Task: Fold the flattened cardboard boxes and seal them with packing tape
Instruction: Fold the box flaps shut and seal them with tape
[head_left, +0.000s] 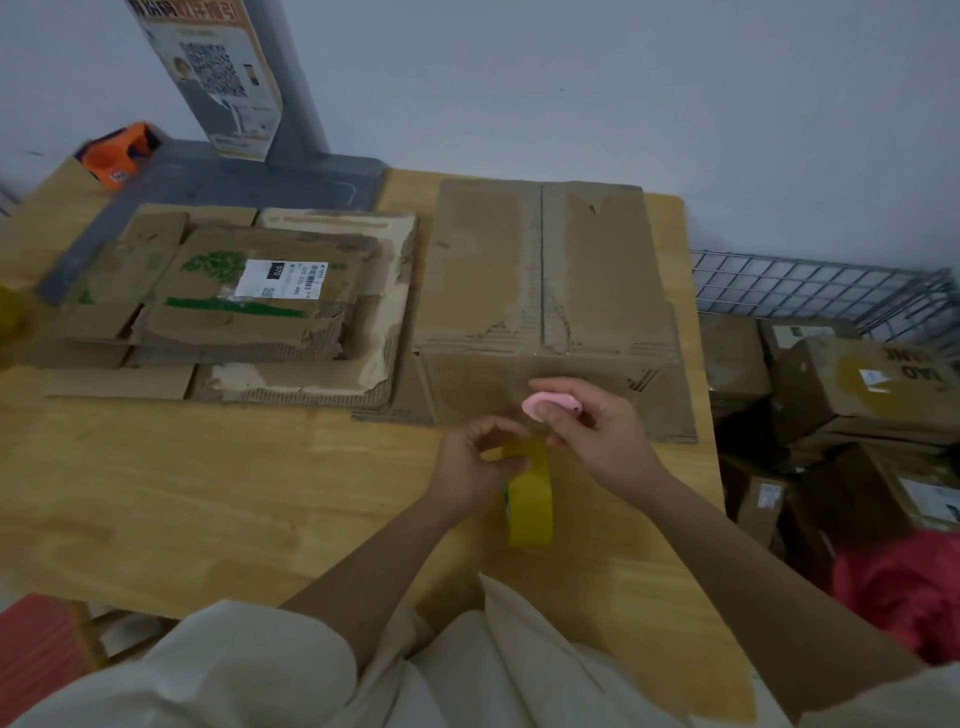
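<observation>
Just below the middle of the frame, the left hand (475, 465) pinches the upper edge of a yellow packing tape roll (531, 493), fingers curled against it, the roll standing on edge above the wooden table (218, 483). Close to its right, the right hand (587, 431) curls around a small pink object (551, 404), probably a cutter, though its make is too blurred to tell; the pink piece sits just above the tape roll, in front of the near side of a folded cardboard box (545, 291). That box stands in the centre right of the frame on the table, its two top flaps closed with an untaped seam between them and torn paper patches along it. To its left, in the centre left, lies a stack of flattened cardboard boxes (234, 306), the top one bearing a white shipping label (280, 279) and green print. An orange tape dispenser (117, 153) rests in the upper left. At the right edge, a wire basket (810, 286) holds more cardboard cartons (862, 384).
</observation>
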